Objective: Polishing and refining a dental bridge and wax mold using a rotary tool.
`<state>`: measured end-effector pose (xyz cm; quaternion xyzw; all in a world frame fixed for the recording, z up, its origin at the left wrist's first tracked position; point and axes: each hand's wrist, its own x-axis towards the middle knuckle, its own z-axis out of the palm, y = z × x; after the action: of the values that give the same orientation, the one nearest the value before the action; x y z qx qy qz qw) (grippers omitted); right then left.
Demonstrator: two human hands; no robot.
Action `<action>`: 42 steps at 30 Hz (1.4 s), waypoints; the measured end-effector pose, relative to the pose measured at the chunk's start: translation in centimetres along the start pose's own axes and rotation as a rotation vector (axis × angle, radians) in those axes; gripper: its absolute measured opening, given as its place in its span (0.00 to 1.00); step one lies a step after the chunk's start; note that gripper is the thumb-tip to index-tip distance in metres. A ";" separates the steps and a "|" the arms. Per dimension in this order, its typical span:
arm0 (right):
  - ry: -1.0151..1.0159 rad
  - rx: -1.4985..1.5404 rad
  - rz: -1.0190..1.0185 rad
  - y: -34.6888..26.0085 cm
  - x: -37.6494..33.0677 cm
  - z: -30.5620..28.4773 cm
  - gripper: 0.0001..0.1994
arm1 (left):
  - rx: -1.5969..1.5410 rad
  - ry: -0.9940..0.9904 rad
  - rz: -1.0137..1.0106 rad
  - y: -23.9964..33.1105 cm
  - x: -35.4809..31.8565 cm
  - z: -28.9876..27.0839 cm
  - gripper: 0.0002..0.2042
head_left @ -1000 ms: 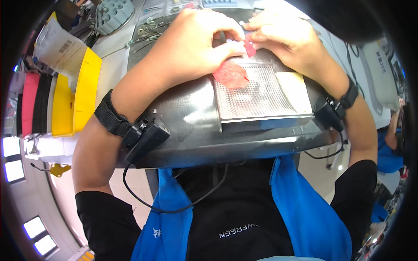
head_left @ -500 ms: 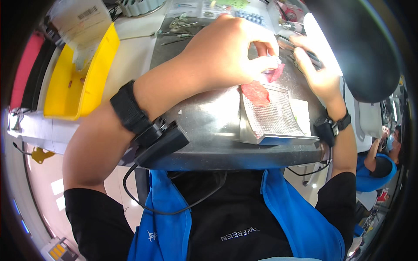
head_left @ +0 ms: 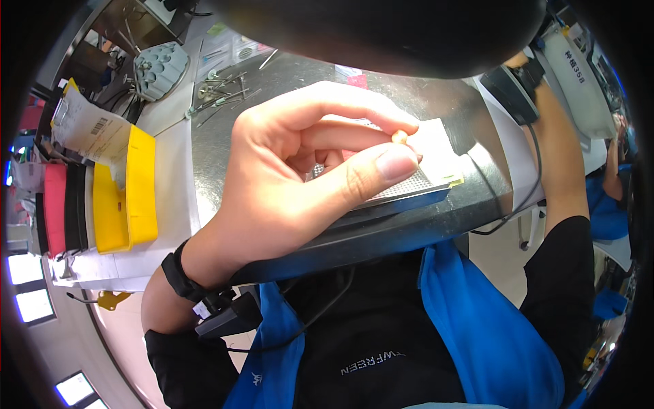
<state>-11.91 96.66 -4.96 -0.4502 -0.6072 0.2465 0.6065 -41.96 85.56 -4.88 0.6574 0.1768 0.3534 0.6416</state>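
Note:
Close up in the middle, my left hand (head_left: 286, 170) pinches a small ivory dental crown (head_left: 399, 137) between thumb and index finger. The other fingers curl in behind. Under and beyond this hand sits a textured metal-mesh block (head_left: 409, 185), partly covered by it, with a white paper pad (head_left: 436, 142) at its right. My right hand (head_left: 521, 60) is at the upper right, mostly hidden behind a large dark rounded object (head_left: 381, 34); its fingers do not show. A small piece of red paper (head_left: 357, 81) lies on the metal worktop (head_left: 293, 78), beyond my left hand.
Several thin metal instruments (head_left: 221, 92) lie at the far left of the worktop, near a pale holder with holes (head_left: 160, 68). A yellow bin (head_left: 143, 191) with a paper slip stands at left. A cable (head_left: 535, 184) hangs by my right forearm. Another person's arm (head_left: 613, 157) shows at far right.
My left hand has come nearer and lower, now showing the crown in its pinch. My right hand has moved up behind the dark object. The view has shifted, and the red paper lies farther back.

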 end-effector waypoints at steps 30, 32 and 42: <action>-0.657 0.260 -0.521 -7.1 -13.9 -0.7 0.30 | -0.224 -0.005 0.081 -2.3 -0.7 0.5 0.14; -0.689 0.186 -0.478 -8.2 -13.8 -0.7 0.29 | -0.218 0.031 0.075 -2.3 -0.8 0.6 0.14; -0.744 0.167 -0.481 -8.1 -13.9 -0.6 0.29 | -0.237 0.023 0.050 -2.3 -1.0 0.6 0.13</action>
<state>-15.27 80.94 -5.18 -0.1266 -0.8493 0.2918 0.4213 -41.72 84.70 -7.32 0.5769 0.1246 0.3949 0.7040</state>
